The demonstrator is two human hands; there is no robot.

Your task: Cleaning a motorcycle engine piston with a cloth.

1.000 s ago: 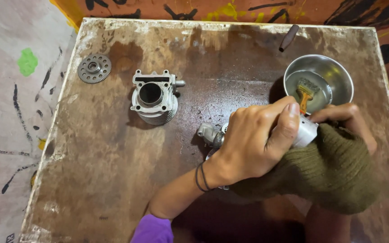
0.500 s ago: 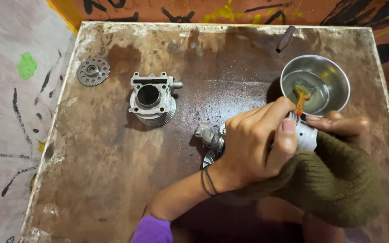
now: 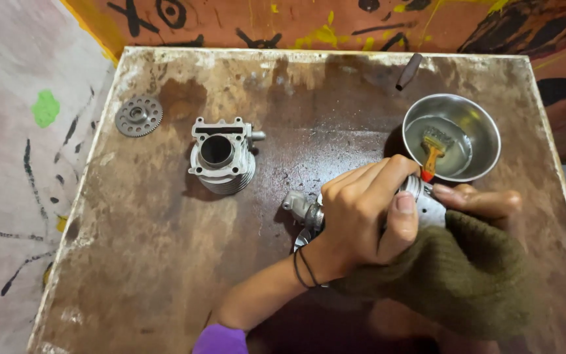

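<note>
1. At the upper left of the frame a small toothed gear (image 3: 138, 116) lies flat near the left edge of the stained wooden table (image 3: 132, 249); nothing touches it.
2. Right of the gear, left of centre, a finned metal engine cylinder (image 3: 221, 156) stands with its round bore facing up; it sits well apart from your hands.
3. At centre, your left hand (image 3: 361, 213) wraps over a silvery metal engine part (image 3: 302, 208); the fingers curl closed across its top and the thumb presses its right side, so the grip is firm; one end of the part pokes out to the left of your knuckles, and the part sits just above the table, lower centre of the frame.
4. Just right of that, your right hand (image 3: 483, 203) lies mostly under an olive-green cloth (image 3: 453, 275); only fingertips show, touching the part's right end; you cannot tell how tightly they close.
5. At the upper right a steel bowl (image 3: 486, 128) holds liquid and a small brush with an orange handle (image 3: 435, 151); the handle leans over the rim toward your hands.
6. Above the bowl a dark rod (image 3: 409, 71) lies near the table's far edge.
</note>
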